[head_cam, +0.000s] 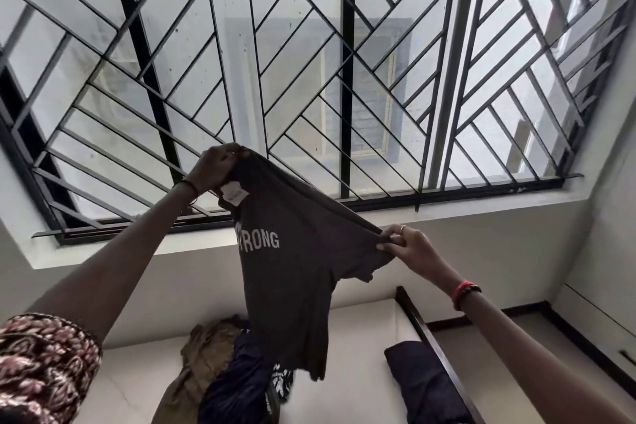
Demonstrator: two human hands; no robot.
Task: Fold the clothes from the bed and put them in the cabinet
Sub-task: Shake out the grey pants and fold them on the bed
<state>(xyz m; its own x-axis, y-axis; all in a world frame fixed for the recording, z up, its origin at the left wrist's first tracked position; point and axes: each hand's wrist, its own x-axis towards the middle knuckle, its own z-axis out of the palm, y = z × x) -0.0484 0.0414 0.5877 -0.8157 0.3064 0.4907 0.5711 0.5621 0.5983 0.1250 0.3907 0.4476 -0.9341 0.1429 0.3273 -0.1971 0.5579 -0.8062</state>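
A dark grey T-shirt [289, 286] with pale lettering hangs in the air in front of the barred window. My left hand [215, 167] grips its top edge near the white label, held high. My right hand [404, 244] pinches the other shoulder, lower and to the right, so the cloth is stretched between them. The hem dangles over a heap of clothes [223, 365] on the bed [361, 323], among them an olive garment and a dark blue one. No cabinet shows in this view.
A folded dark navy garment [423, 382] lies at the bed's right edge beside the dark wooden bed frame [433, 337]. A big window with a black metal grille [347, 79] fills the wall behind. A white wall with a dark skirting stands at the right.
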